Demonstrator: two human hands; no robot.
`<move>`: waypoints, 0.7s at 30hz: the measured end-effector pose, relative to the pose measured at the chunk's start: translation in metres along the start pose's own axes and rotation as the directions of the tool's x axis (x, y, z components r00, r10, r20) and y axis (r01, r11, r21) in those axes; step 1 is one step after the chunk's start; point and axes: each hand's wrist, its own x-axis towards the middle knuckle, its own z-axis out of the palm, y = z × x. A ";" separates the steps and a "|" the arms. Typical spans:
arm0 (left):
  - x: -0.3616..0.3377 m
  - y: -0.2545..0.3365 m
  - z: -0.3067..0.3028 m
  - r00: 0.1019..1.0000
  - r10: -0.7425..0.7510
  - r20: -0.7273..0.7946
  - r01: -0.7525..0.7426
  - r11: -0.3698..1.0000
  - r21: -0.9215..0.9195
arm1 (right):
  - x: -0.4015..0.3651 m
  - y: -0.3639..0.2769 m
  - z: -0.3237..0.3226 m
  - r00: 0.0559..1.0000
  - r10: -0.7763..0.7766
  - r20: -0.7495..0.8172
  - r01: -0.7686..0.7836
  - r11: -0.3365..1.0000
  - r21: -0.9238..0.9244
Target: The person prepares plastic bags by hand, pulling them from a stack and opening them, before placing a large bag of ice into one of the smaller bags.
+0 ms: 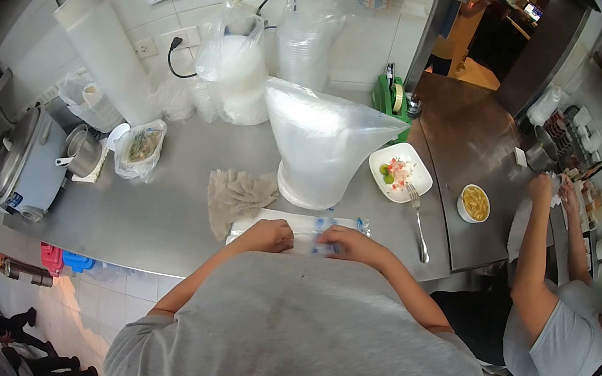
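Note:
Both hands are over a flat pack of clear plastic bags [307, 224] with blue print, at the counter's front edge. My left hand [271, 236] has its fingers curled in on the left part of the pack. On the right part, my right hand [343, 243] pinches the blue-printed plastic. A crumpled beige cloth [237, 198] lies just left of the pack. Behind it stands a large container covered with a clear plastic bag [323, 141].
A white plate of food [401, 172] with a fork [418, 225] sits to the right, near a bowl [474, 204]. A co-worker [560, 328] stands at the far right. A rice cooker [33, 160], pots [81, 150] and a bagged food container [141, 148] are on the left.

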 end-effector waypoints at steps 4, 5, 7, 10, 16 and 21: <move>-0.003 0.036 -0.024 0.979 -0.148 -0.143 0.125 0.980 -0.158 | 0.008 0.015 0.009 0.967 0.217 -0.134 -0.201 0.972 0.123; -0.004 0.043 -0.030 0.967 -0.175 -0.184 0.145 0.975 -0.166 | 0.010 0.013 0.007 0.943 0.277 -0.185 -0.238 0.949 0.207; -0.009 0.046 -0.040 0.941 -0.239 -0.241 0.188 0.958 -0.216 | 0.011 0.012 -0.004 0.910 0.312 -0.272 -0.282 0.948 0.144; -0.017 0.040 -0.059 0.893 -0.198 -0.405 0.079 0.953 -0.291 | 0.013 -0.003 -0.028 0.861 0.207 -0.464 -0.180 0.978 0.103; -0.026 0.063 -0.088 0.796 0.004 -0.605 -0.291 0.879 -0.378 | 0.015 -0.044 -0.067 0.800 0.131 -0.585 -0.049 0.987 0.154; -0.028 0.088 -0.092 0.835 0.161 -0.526 -0.534 0.467 -0.705 | 0.026 -0.077 -0.084 0.754 -0.245 -0.610 0.103 0.960 -0.259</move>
